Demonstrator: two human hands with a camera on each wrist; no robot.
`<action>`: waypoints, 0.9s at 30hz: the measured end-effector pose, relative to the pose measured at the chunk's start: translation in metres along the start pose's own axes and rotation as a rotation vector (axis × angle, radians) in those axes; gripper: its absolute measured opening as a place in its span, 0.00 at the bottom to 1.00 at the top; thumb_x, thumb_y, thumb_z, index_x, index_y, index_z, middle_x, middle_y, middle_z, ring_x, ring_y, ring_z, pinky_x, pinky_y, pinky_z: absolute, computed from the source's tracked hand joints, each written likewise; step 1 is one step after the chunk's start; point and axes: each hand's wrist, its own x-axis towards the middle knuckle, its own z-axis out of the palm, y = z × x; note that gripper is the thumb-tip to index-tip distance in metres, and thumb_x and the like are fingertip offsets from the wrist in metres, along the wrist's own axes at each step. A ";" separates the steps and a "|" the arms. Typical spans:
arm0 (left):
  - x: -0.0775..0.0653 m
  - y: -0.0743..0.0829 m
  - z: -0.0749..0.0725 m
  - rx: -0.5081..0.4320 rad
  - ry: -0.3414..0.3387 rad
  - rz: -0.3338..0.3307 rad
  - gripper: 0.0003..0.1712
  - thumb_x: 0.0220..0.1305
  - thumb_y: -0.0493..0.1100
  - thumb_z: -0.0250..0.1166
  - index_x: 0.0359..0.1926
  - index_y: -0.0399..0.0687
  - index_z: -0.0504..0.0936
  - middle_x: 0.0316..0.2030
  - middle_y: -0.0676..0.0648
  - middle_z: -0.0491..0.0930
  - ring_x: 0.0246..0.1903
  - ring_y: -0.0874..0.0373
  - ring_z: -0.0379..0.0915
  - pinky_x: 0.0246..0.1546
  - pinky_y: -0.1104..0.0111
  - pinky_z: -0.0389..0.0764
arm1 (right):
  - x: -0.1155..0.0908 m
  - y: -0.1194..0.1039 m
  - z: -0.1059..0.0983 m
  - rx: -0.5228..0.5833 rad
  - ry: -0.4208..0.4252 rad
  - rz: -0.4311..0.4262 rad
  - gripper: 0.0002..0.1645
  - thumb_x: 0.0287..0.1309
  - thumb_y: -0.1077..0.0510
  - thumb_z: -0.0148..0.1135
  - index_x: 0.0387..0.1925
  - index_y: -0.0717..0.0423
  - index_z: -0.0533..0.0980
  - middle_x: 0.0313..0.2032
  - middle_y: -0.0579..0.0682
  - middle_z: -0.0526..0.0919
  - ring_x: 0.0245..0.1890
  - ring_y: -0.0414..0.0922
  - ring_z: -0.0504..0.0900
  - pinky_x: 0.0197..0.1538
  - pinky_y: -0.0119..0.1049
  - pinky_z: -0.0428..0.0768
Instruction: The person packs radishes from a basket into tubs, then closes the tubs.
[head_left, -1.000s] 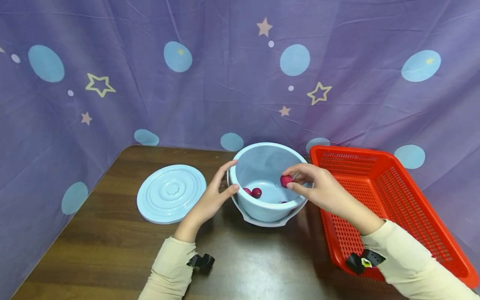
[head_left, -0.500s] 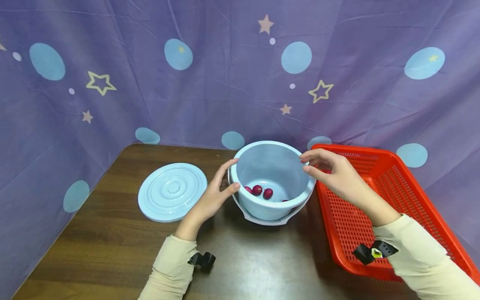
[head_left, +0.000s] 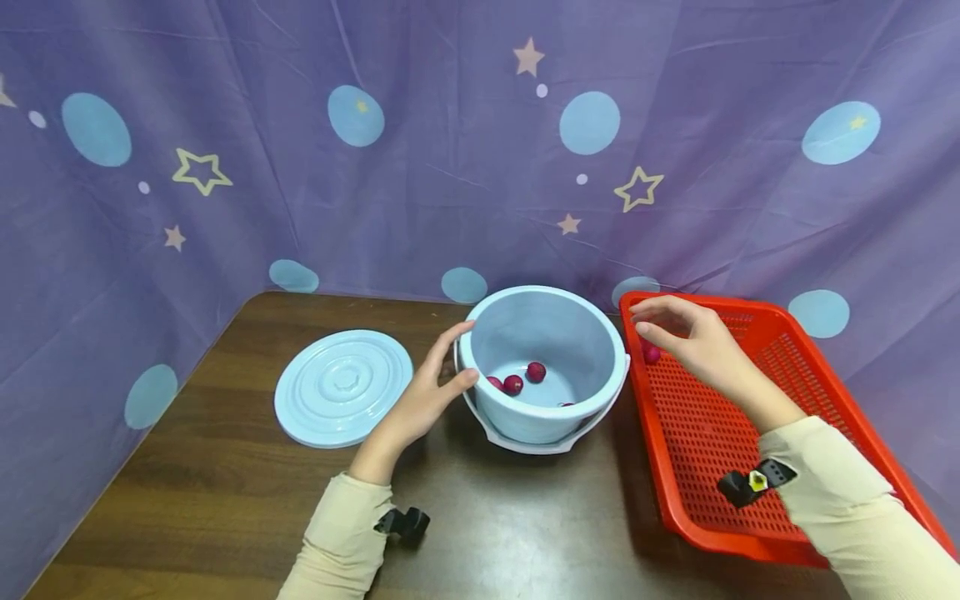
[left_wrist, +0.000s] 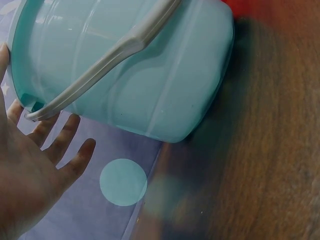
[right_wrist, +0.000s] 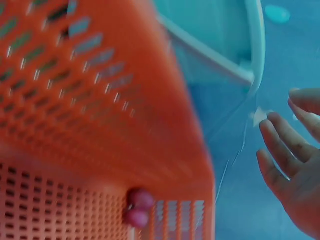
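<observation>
From where I watch, the pale blue lid [head_left: 343, 387] lies flat on the brown table [head_left: 202, 500], to the left of the left hand's fingers. That left hand [head_left: 423, 400] has its thumb and fingers spread, and I see the thumb and forefinger tips at the left side of the rim of the pale blue bucket [head_left: 536, 425]. The bucket stands upright, just right of those fingertips. Below its rim, on the bottom, I make out red balls [head_left: 513, 384]: three show clearly, right of the left thumb, and a sliver of another peeks over the near rim. The handle [head_left: 531, 447] hangs down around the bucket's near side, below the left thumb.

To the right, I have the right hand [head_left: 701, 346] in the air over the red basket [head_left: 705, 442], its fingers loosely bent and the thumb apart from them. Below its fingertips, in the basket's far left corner, the right wrist view shows me two pink balls [right_wrist: 142, 199] side by side. The purple curtain [head_left: 450, 225] hangs beyond the fingertips of both hands.
</observation>
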 end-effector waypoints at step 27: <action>-0.001 -0.001 0.001 0.004 0.000 0.000 0.38 0.69 0.58 0.61 0.75 0.63 0.57 0.72 0.44 0.57 0.57 0.40 0.68 0.56 0.48 0.71 | 0.006 0.096 -0.005 -0.112 -0.035 0.218 0.24 0.68 0.50 0.62 0.56 0.63 0.77 0.51 0.63 0.81 0.47 0.49 0.79 0.45 0.22 0.72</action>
